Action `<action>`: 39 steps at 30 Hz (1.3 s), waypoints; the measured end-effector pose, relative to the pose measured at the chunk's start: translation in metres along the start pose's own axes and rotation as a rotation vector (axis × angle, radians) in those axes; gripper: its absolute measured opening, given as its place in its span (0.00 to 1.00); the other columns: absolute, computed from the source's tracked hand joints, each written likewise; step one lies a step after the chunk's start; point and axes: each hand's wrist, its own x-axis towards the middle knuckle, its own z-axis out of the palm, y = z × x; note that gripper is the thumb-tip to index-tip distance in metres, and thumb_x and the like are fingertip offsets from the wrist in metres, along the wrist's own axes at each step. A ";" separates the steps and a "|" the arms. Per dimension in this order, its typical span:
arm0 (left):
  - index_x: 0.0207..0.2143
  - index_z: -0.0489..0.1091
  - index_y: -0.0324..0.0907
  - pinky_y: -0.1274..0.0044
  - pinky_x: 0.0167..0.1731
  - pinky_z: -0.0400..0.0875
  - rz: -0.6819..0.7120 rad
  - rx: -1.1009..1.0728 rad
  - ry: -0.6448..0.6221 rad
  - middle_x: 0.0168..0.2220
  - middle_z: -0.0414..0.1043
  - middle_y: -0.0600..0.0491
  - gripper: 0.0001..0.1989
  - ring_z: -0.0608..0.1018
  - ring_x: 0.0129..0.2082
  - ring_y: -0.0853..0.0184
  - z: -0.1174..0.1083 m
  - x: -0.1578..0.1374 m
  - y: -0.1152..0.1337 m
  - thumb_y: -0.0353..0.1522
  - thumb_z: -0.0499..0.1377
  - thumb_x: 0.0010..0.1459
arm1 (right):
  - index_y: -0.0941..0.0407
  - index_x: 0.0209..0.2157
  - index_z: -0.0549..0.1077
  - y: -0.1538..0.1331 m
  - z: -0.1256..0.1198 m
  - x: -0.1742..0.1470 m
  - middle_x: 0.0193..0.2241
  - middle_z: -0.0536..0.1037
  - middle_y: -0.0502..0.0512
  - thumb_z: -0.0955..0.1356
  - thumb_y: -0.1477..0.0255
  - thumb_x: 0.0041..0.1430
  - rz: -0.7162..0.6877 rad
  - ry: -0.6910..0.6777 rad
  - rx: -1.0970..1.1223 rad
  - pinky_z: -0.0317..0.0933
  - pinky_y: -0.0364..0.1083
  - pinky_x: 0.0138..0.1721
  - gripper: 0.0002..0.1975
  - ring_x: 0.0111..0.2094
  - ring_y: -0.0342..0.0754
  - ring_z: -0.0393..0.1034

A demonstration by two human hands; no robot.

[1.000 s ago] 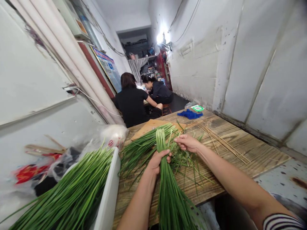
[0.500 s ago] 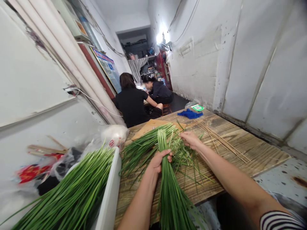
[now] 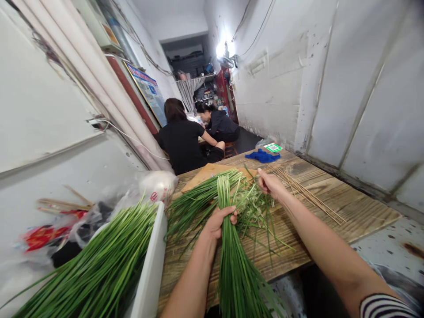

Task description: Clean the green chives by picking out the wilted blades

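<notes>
My left hand (image 3: pixel 222 221) is wrapped round the middle of a bunch of garlic chives (image 3: pixel 233 260). The pale stem ends point away from me, and the long green leaves hang over the table's near edge. To the right, my right hand (image 3: pixel 269 183) is raised a little over the scraps, with thumb and fingertips pinched together; what is between them, if anything, is too small to make out. Below and left of it lies a heap of stripped chive scraps (image 3: pixel 251 201). Another pile of chives (image 3: pixel 202 198) rests behind my left hand.
A white box (image 3: pixel 154 260) full of chives stands at the left, beside plastic bags (image 3: pixel 159 183). Thin sticks (image 3: pixel 309 196), a blue cloth (image 3: pixel 263 155) and a green code card (image 3: pixel 273 148) lie on the wooden table (image 3: pixel 357 198). Two people (image 3: pixel 182 141) sit beyond it.
My right hand has moved slightly right and toward its back edge, away from the bunch's stem ends. My left hand keeps its grip on the chives in about the same place.
</notes>
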 end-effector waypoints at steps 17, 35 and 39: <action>0.24 0.64 0.36 0.83 0.17 0.59 -0.002 -0.012 -0.029 0.19 0.66 0.56 0.15 0.66 0.15 0.78 -0.007 0.003 -0.001 0.30 0.69 0.40 | 0.56 0.13 0.68 -0.002 -0.009 0.005 0.12 0.63 0.47 0.72 0.62 0.46 -0.104 -0.028 -0.168 0.47 0.41 0.17 0.17 0.15 0.38 0.51; 0.23 0.65 0.35 0.83 0.17 0.61 0.010 -0.017 0.007 0.19 0.67 0.56 0.16 0.66 0.15 0.79 -0.008 0.005 -0.003 0.30 0.70 0.38 | 0.59 0.19 0.71 0.001 -0.002 0.004 0.12 0.62 0.44 0.76 0.60 0.34 -0.021 -0.124 0.134 0.42 0.40 0.17 0.18 0.15 0.36 0.50; 0.23 0.64 0.36 0.83 0.17 0.60 0.019 -0.027 -0.010 0.18 0.66 0.56 0.16 0.66 0.15 0.78 -0.008 0.004 -0.001 0.30 0.70 0.38 | 0.56 0.15 0.61 -0.001 -0.012 0.009 0.11 0.57 0.41 0.76 0.57 0.36 0.010 -0.060 0.205 0.42 0.40 0.16 0.24 0.13 0.35 0.47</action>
